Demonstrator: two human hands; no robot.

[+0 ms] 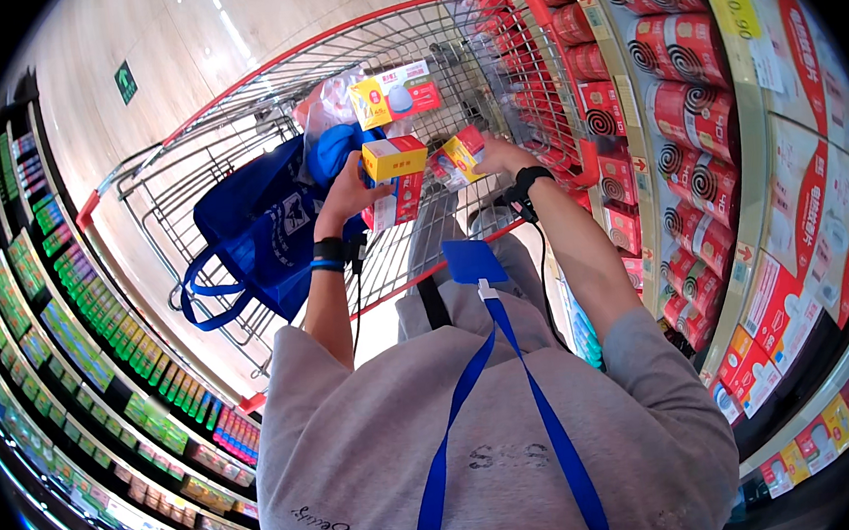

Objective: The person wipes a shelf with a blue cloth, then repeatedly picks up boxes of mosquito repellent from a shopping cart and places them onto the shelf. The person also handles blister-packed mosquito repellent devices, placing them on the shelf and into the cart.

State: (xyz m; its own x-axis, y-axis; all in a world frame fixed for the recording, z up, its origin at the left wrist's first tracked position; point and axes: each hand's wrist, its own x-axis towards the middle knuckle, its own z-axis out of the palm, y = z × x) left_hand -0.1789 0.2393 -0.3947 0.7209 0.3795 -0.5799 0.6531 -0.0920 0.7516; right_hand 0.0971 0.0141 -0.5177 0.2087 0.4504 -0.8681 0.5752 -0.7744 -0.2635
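1. Gripped by its left side in the left hand (344,189): a yellow-topped red box (394,159), over the wire shopping cart (588,160). Cannot tell whether one box or two stacked.
2. Held by its right end in the right hand (504,156): a yellow-and-red pack (460,157), just right of the box, also over the cart. Cannot tell how firmly.
3. Possible trouble here: a slip from that one-ended hold, with a drop onto open wirework and perhaps a wedged corner.
4. Just left of the left hand: a slumped blue tote bag (259,217), loose handles towards the near left. Possible snag on a loop, given a low sweep of the left wrist.
5. Beyond the hands: a white, yellow and red carton (396,95), beside a clear plastic bag (328,106). Likely to tip or slide if bumped.
6. Trailing from the wrists: a left cable (358,314) and a right cable (544,286). Could catch on the cart during a long reach, with a tug at either grip.
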